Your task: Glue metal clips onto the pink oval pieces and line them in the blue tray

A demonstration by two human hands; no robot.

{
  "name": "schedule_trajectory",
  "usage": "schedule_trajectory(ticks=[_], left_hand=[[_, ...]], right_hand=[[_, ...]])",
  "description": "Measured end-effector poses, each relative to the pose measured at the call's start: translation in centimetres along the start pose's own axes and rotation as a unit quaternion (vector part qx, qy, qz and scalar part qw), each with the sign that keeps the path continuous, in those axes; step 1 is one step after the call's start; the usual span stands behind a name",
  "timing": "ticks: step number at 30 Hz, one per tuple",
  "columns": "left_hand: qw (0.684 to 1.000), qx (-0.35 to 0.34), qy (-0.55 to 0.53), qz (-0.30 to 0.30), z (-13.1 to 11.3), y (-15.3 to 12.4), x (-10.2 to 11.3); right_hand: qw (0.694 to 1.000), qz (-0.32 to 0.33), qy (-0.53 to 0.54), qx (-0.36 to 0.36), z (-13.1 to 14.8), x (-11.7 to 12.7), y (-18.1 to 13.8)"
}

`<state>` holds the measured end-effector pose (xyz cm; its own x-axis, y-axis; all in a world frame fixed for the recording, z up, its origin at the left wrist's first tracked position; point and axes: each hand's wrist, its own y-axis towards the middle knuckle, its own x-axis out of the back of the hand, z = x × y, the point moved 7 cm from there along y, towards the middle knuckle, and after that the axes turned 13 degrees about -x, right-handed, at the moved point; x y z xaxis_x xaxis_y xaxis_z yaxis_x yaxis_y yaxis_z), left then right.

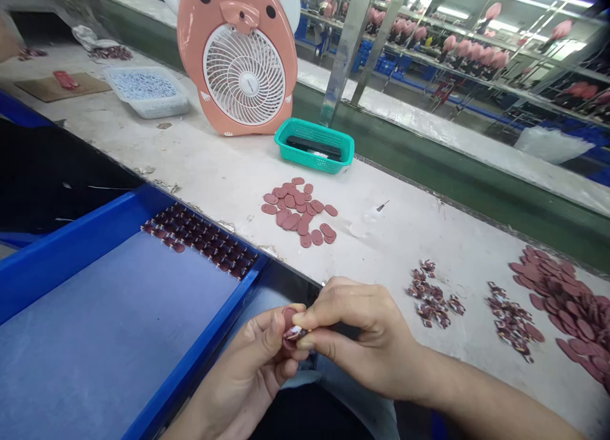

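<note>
My left hand (260, 357) pinches a reddish-brown oval disc (288, 318) between thumb and fingers, just past the table's near edge. From the right, my right hand (357, 325) grips a small shiny dark-brown and white part (296, 332) with thumb and forefinger, and it touches the disc. Fingertips cover much of both pieces. Beyond my hands, a loose pile of similar oval discs (300, 205) lies on the table. Two small heaps of shiny brown parts, a nearer heap (431, 297) and a farther-right heap (512, 319), lie to the right of my right hand.
At left, a blue tray (105, 319) holds rows of assembled brown pieces (200, 236) along its far edge. A pink fan (245, 65), a green basket (314, 144) and a white basket (152, 93) stand behind. A large pile of discs (572, 306) lies far right.
</note>
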<state>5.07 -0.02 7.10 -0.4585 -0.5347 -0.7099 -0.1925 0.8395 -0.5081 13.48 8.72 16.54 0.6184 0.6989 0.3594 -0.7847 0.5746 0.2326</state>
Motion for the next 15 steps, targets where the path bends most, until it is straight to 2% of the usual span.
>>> schedule_trajectory(ticks=[4,15], left_hand=[[1.0,-0.004,0.002,-0.021,-0.11,-0.09,0.02],[0.999,0.022,-0.016,0.02,0.54,0.86,0.88]], right_hand=[[1.0,-0.001,0.004,0.012,0.23,0.03,0.12],[0.999,0.01,-0.037,-0.003,0.29,0.07,0.27]])
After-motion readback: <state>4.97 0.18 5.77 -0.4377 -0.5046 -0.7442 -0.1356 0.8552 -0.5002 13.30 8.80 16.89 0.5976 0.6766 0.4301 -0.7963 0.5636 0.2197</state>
